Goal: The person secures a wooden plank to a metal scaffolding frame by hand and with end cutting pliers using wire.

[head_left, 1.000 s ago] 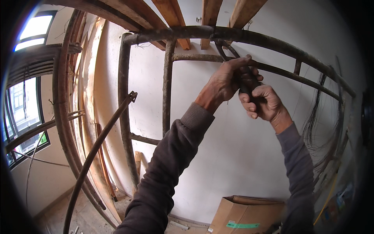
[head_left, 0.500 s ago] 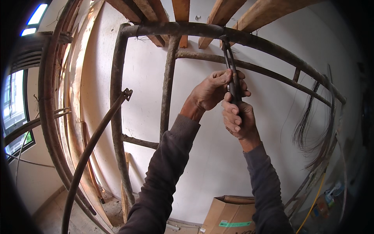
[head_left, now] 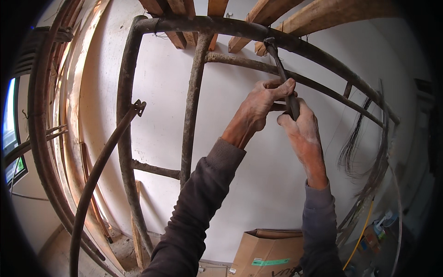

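Observation:
Both arms are raised in front of me, in dark sleeves. A pair of dark long-handled pincers slants between my hands and the scaffold frame. Its head meets the curved top pipe, just below timber beams; what the jaws grip is too small to make out. My left hand is closed around the handles at mid-length. Lower down, my right hand grips the handle ends, thumb on the near side. Beneath the top pipe runs a thinner crossbar, passing behind the pincers.
Several timber beams jut overhead. A curved brace with a bracketed end rises at lower left. Dark wire bundles hang from the frame at right. A cardboard box stands below, and boards lean at left.
The pincers have turned, so their two handles now overlap in view. My left thumb has shifted up and over the handles, and my right hand has rotated. The view has shifted slightly.

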The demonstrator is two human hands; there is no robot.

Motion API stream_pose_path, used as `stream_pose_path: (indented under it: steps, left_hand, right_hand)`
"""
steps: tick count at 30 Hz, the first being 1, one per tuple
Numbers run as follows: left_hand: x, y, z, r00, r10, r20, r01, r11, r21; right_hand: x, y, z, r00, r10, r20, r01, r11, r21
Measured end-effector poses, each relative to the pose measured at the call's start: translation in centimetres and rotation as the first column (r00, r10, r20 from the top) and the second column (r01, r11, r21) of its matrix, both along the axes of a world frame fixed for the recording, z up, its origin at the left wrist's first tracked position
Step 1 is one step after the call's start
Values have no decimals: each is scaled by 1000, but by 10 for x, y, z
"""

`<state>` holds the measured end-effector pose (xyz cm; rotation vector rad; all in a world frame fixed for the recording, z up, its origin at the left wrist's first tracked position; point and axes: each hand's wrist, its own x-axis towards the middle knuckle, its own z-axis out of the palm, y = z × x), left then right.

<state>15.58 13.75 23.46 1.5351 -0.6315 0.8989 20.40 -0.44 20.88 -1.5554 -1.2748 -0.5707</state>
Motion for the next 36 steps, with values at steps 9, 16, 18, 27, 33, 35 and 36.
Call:
stream_pose_path:
  steps: [9, 16, 18, 27, 33, 35, 36]
  left_hand:
    - [-2, -10, 0, 996, 70, 54, -69, 997, -16]
    - [-13, -22, 0, 992, 77, 101, -75, 997, -27]
    - [-15, -25, 1, 990, 74, 118, -70, 997, -34]
    - [-15, -31, 5, 969, 153, 194, -146, 988, -54]
    - [-25, -21, 0, 977, 148, 153, -154, 988, 29]
    - [-28, -10, 0, 992, 44, 118, -45, 999, 5]
    - [-30, -2, 0, 997, -46, 68, 41, 997, 65]
  right_hand:
    - [15, -4, 12, 984, 156, -87, -162, 985, -62]
    - [16, -19, 21, 834, 460, -303, -498, 865, -57]
    - [18, -22, 24, 789, 519, -328, -567, 821, -64]
    - [32, -27, 32, 446, 694, -565, -840, 543, 3]
    - [34, -25, 25, 208, 729, -652, -926, 362, 109]
    - [33, -19, 20, 86, 744, -662, -949, 262, 172]
    - [33, -14, 17, 15, 746, -666, -962, 193, 195]
